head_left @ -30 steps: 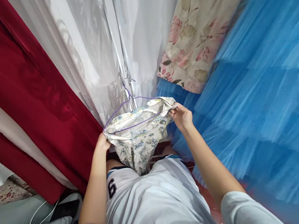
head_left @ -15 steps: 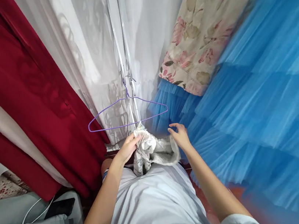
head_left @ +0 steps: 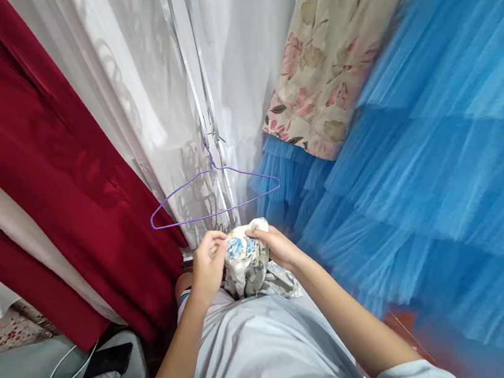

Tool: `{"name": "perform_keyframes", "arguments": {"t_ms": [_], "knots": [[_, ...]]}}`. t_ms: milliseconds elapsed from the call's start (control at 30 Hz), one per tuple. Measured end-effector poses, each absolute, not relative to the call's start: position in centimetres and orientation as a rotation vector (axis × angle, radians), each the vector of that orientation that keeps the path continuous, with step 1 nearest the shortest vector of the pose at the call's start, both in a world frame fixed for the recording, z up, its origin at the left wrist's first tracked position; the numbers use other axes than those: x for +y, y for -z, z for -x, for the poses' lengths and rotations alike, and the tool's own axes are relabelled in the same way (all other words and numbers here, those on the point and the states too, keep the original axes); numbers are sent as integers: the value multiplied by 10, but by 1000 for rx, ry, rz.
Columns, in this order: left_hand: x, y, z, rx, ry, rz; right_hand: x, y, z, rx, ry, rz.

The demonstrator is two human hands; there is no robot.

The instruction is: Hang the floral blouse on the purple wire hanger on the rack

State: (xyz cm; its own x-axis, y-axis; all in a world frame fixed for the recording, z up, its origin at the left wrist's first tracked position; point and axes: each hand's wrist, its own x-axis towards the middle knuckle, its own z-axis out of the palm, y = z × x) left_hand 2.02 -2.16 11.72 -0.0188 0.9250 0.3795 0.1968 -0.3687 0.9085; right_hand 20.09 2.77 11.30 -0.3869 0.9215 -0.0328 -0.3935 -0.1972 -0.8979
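Bunched up in front of my lap is a white printed garment [head_left: 246, 262] with blue flowers showing on its upper part; its full shape is hidden in the folds. My left hand [head_left: 209, 260] pinches its left edge between thumb and fingers. On the other side my right hand [head_left: 276, 245] grips the upper right, thumb on top and the other fingers behind the cloth. Just beyond both hands a purple wire hanger [head_left: 218, 215] hangs with nothing on it, its hook at a pale vertical strap [head_left: 193, 84].
White curtains [head_left: 146, 104] hang ahead and a red curtain [head_left: 63, 147] at left. A floral cloth [head_left: 312, 80] and a tiered blue tulle dress [head_left: 439, 156] fill the right. At lower left a grey sofa [head_left: 10, 373] holds a dark phone [head_left: 107, 361] and a white cable [head_left: 55, 370].
My right hand has moved left and taken hold of the garment. The cloth is turned, so its blue flowers now show. The hanger appears slightly lower in view.
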Motion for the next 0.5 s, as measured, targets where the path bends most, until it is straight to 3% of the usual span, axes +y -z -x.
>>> {"name": "perform_keyframes", "arguments": {"t_ms": [100,267,500], "knots": [[-13,-118,-4,1176,-1522,-1564,18,-122,-198,-1167,-1770,679],[-8,-132,3,820,-1080,-1541,2,-144,-190,-1533,-1854,493],[-29,-161,58,1183,-901,-1749,25,-139,-202,-1785,-1800,370]]}}
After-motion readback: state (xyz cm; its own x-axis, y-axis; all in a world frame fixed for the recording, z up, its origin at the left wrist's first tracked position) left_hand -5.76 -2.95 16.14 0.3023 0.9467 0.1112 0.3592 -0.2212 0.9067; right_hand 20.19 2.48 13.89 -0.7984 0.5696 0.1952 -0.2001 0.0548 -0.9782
